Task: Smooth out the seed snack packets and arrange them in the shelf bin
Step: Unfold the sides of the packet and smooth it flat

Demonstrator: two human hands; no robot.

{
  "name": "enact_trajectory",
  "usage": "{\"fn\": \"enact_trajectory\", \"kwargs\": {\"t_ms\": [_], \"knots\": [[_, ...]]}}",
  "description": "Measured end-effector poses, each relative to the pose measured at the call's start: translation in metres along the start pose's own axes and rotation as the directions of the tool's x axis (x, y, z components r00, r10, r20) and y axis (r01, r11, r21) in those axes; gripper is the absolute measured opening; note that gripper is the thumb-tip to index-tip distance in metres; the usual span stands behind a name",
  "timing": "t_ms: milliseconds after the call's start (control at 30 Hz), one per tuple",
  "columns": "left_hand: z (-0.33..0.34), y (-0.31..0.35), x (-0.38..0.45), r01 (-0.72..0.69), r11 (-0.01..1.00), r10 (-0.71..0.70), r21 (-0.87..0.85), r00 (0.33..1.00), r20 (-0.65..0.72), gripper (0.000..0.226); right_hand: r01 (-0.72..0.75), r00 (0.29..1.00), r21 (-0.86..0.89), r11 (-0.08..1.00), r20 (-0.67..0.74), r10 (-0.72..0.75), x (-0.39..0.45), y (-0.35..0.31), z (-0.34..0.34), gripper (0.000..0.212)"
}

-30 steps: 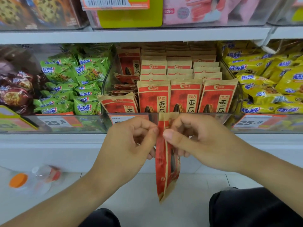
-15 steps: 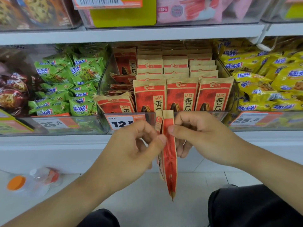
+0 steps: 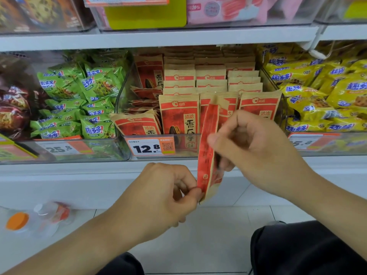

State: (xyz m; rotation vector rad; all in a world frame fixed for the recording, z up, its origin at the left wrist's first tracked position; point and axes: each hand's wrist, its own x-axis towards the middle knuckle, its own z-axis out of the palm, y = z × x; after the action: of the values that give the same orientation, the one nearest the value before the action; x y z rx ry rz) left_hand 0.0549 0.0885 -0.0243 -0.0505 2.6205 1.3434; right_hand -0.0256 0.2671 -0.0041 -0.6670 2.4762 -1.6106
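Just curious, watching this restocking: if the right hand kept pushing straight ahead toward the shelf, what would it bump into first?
Probably the front row of upright seed packets in the clear bin, since the right hand holds its packet just before them; depth is unclear.

Two bare forearms reach forward from the lower corners. The left hand (image 3: 158, 197) sits lower, fingers curled, thumb and forefinger pinching the bottom edge of a red packet (image 3: 207, 149). The right hand (image 3: 250, 147) is higher, thumb and curled fingers gripping the packet's middle. Both knuckles face up, and the wrists are well apart.
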Motion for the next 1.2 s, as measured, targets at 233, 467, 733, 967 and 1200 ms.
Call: {"fn": "enact_trajectory", "kwargs": {"t_ms": [233,467,733,967,1200], "knots": [[-0.002,-0.002,0.003,-0.013,1.000,0.011,-0.028,0.996,-0.085,0.016,-0.066,0.965,-0.169,0.983,0.239,0.106,-0.014,0.002,0.005,0.032],[-0.001,-0.002,0.005,-0.030,0.999,0.031,0.019,0.997,-0.073,0.014,-0.125,0.959,-0.071,0.990,0.247,0.138,-0.010,0.001,0.003,0.036],[-0.004,-0.002,0.004,-0.086,0.993,0.091,0.079,0.994,-0.063,0.014,-0.222,0.939,-0.017,0.975,0.267,0.218,-0.009,-0.004,0.001,0.031],[-0.005,-0.005,0.003,-0.127,0.986,0.124,0.110,0.992,0.031,0.015,-0.302,0.899,0.006,0.953,0.336,0.282,-0.011,-0.011,0.000,0.034],[0.005,-0.011,0.008,0.148,0.927,-0.133,-0.344,0.989,0.068,0.073,-0.305,0.871,0.013,0.952,0.409,0.274,-0.017,-0.010,0.008,0.034]]}}
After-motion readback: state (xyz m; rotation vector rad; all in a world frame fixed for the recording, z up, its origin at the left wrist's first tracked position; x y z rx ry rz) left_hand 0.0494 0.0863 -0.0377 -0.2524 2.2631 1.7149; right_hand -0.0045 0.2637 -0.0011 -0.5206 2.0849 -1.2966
